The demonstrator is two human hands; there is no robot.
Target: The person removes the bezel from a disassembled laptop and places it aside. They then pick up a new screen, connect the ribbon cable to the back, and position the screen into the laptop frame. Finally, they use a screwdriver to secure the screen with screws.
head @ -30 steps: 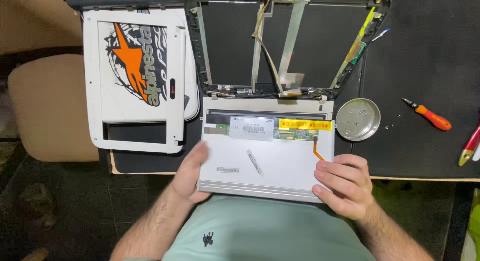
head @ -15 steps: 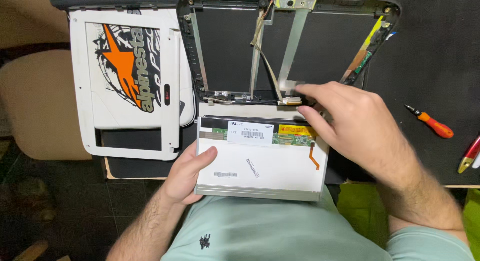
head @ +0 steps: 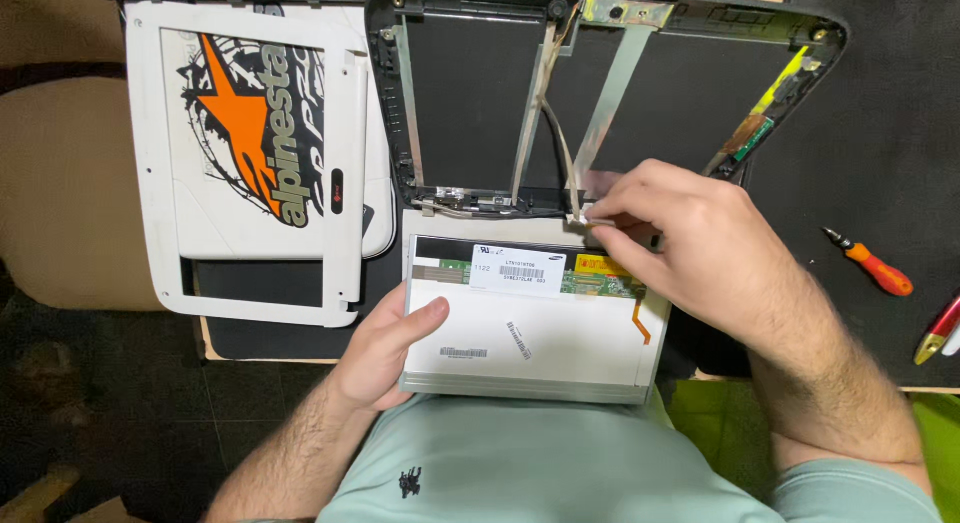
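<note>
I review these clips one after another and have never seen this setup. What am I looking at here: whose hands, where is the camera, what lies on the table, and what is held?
The one view comes from a camera worn on a person's head, looking down at their own bare hands. The left hand steadies a flat screen panel lying back side up at the table edge. The right hand pinches a thin ribbon cable where it meets the panel's top edge. Behind lies an opened dark laptop lid shell. To the left sits a white bezel frame over a white cover with an orange star. On the right lie an orange-handled screwdriver and a red tool handle.
</note>
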